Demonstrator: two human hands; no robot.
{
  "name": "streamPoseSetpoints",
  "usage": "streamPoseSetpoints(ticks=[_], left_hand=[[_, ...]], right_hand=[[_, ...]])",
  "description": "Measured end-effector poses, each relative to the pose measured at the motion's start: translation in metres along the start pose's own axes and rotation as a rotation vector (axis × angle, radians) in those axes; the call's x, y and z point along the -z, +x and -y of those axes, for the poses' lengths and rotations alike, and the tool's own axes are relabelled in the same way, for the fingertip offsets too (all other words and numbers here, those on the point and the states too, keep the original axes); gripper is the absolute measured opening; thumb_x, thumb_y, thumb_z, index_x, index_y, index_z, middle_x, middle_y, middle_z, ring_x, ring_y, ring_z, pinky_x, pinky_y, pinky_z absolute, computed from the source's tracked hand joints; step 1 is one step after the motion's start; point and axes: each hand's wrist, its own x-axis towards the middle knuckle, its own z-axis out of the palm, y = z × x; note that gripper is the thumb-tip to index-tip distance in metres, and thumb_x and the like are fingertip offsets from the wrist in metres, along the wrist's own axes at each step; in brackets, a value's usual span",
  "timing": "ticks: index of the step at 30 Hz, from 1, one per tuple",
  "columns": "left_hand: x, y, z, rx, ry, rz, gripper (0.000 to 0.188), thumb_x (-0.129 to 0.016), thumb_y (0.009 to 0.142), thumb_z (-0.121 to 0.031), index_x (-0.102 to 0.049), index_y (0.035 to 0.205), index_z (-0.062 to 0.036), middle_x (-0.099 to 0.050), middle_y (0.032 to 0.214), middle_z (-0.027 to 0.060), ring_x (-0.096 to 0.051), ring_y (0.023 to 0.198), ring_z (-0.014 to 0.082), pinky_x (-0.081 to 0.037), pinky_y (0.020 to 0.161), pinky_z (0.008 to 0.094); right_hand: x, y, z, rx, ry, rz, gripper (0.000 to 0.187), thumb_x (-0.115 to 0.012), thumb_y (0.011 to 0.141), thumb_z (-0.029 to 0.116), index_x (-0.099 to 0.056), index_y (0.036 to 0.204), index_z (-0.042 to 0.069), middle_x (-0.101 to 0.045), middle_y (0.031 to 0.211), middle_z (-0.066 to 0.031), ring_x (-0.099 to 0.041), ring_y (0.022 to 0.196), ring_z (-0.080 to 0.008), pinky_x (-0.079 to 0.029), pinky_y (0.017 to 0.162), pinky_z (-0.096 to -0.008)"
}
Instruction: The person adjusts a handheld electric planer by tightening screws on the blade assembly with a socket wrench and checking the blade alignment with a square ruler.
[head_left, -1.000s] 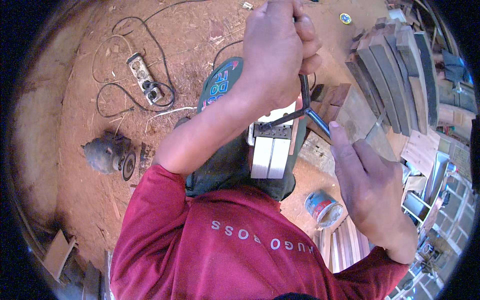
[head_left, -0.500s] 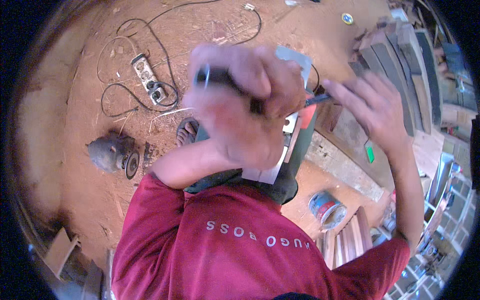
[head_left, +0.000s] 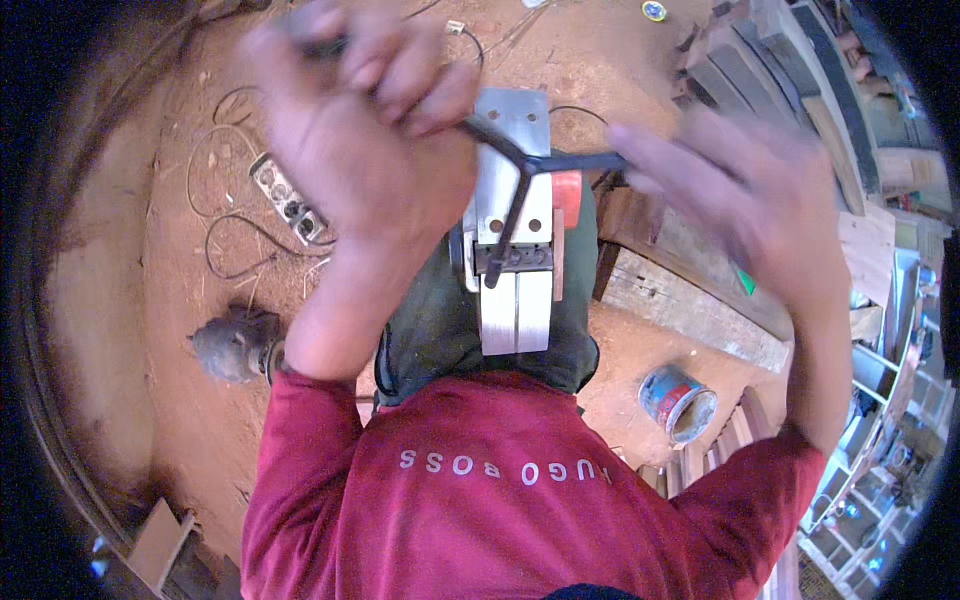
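Note:
A black Y-shaped socket wrench [head_left: 523,185] hangs over an upturned electric planer [head_left: 520,320] on my lap. My left hand [head_left: 365,160] is closed round one of the wrench's arms, and a dark piece shows between its fingers. The fingers of my right hand [head_left: 735,190], smeared by motion, close on the end of another arm. The third arm points down over the planer's cutter drum [head_left: 525,258]. The planer's flat metal sole faces up, with part of its red body [head_left: 567,200] showing at the side.
On the dirt floor to the left lie a power strip [head_left: 285,200] with cables and an angle grinder [head_left: 235,345]. A paint can [head_left: 678,403] stands to the right, near a thick wooden beam [head_left: 690,305]. Stacked boards [head_left: 770,80] rise at the far right.
My left hand has moved left and away from over the planer, so its sole and the wrench now show. The right hand stays by the wrench's arm. The view has shifted slightly.

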Motion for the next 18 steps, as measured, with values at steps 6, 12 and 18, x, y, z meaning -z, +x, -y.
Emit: streamPoseSetpoints(ticks=[6,12,18], left_hand=[[-0.001,0.019,0.044,0.286,-0.136,-0.109,0.039,-0.036,0.108,-0.057,-0.046,0.093,-0.0217,-0.031,0.065,-0.0067,-0.021,0.048,0.0075,-0.016,0.041,0.0242],[0.013,0.028,0.048,0.395,-0.192,0.045,0.041,-0.034,0.107,-0.058,-0.045,0.094,-0.0214,-0.03,0.066,-0.0064,-0.021,0.049,0.0072,-0.018,0.042,0.0226],[0.027,0.028,0.044,0.415,-0.196,0.15,0.042,-0.035,0.107,-0.058,-0.046,0.092,-0.0203,-0.03,0.066,-0.0063,-0.021,0.05,0.0072,-0.018,0.042,0.0224]], right_hand=[[0.041,-0.015,0.071,-0.288,-0.016,0.193,0.052,-0.076,0.074,0.005,-0.072,0.125,0.009,-0.056,0.077,-0.0046,-0.058,0.06,-0.0198,-0.045,0.051,-0.0345],[0.034,-0.018,0.086,-0.306,-0.038,0.257,0.058,-0.071,0.074,-0.001,-0.066,0.131,0.001,-0.059,0.083,-0.0076,-0.06,0.062,-0.0199,-0.047,0.051,-0.0337],[0.035,-0.01,0.098,-0.273,-0.078,0.312,0.059,-0.068,0.075,-0.001,-0.064,0.134,-0.002,-0.06,0.085,-0.0089,-0.061,0.064,-0.0196,-0.048,0.051,-0.0324]])
